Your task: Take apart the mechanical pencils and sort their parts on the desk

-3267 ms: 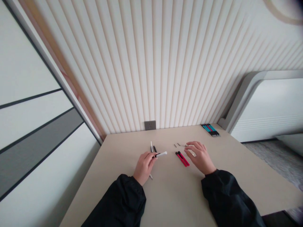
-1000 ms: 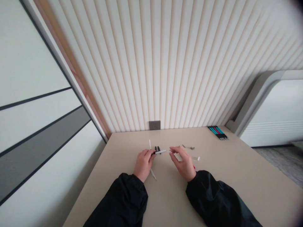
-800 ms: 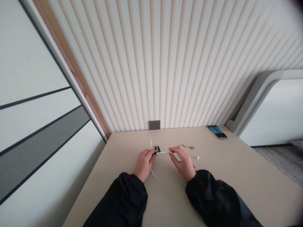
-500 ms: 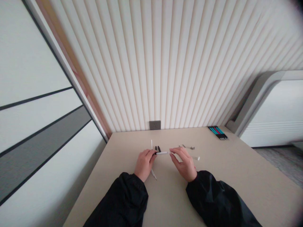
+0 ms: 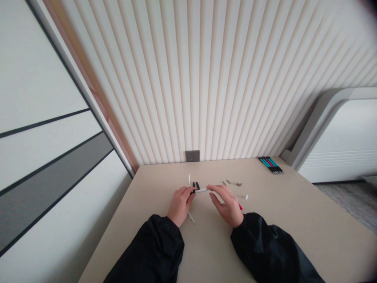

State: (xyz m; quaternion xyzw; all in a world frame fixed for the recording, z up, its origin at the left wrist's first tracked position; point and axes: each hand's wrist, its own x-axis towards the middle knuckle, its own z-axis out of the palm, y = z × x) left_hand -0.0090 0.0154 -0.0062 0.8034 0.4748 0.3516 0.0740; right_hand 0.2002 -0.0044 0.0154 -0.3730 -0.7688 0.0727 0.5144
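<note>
My left hand (image 5: 179, 205) pinches the black end of a pen barrel (image 5: 201, 190), whose white part points right. My right hand (image 5: 225, 202) has thumb and index finger apart. Its index fingertip is at the barrel's right end, seemingly touching it. Thin white sticks like pen refills (image 5: 191, 217) lie under my left hand, and a white end (image 5: 189, 180) shows beyond it. Two short black pieces (image 5: 197, 185) lie just behind the barrel. Past my right hand are small metal parts (image 5: 239, 184), a clear piece with a white end (image 5: 246, 197) and a partly hidden red piece (image 5: 240, 206).
Several pens (image 5: 271, 165) in teal, red and black lie side by side at the table's back right. The beige table (image 5: 206, 251) meets a ribbed wall with a dark socket (image 5: 192, 156). A white cabinet stands left, a pale headboard-like panel (image 5: 344, 133) right.
My right hand has shifted slightly left, its index finger now at the barrel's end and its thumb lower. The barrel's right end tilts up a little. The red piece shows more.
</note>
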